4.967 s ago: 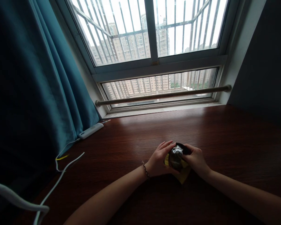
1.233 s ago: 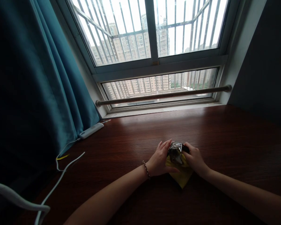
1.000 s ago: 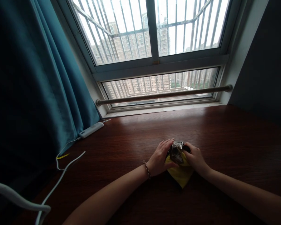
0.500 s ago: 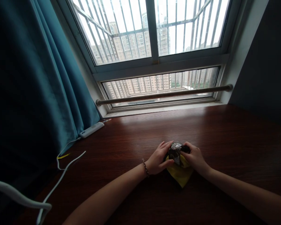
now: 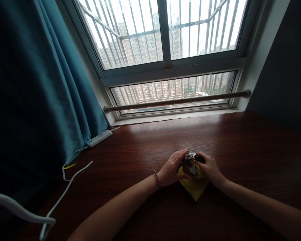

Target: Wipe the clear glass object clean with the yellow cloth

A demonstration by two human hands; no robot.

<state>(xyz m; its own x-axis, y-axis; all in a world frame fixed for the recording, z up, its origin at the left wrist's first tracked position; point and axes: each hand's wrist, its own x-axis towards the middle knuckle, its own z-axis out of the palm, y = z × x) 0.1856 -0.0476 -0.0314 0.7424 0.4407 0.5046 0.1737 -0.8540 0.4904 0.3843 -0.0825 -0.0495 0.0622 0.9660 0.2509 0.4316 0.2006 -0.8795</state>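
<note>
A shiny dark object [image 5: 190, 165] with bright glints sits low in the middle of the head view; its kind is unclear. Beneath it lies a yellow cloth [image 5: 195, 190], one corner pointing toward me. My left hand [image 5: 172, 168], with a beaded bracelet [image 5: 156, 178] at the wrist, curves around the object's left side, fingers over the far edge and thumb on the near side. On the opposite side, my right hand [image 5: 210, 168] is closed on the object's dark right end, thumb pressed against it. The fingers partly hide the object.
A dark red wooden surface [image 5: 145, 144] spreads under my hands up to the window. A metal rail [image 5: 178, 101] crosses the window's lower part. To the left are a blue curtain [image 5: 72, 110], a white power strip [image 5: 99, 138], white cables [image 5: 65, 189] and a yellow strip [image 5: 69, 166].
My left hand has slid slightly right and away from me over the shiny object, its fingers now covering more of the far edge. The right hand has barely moved.
</note>
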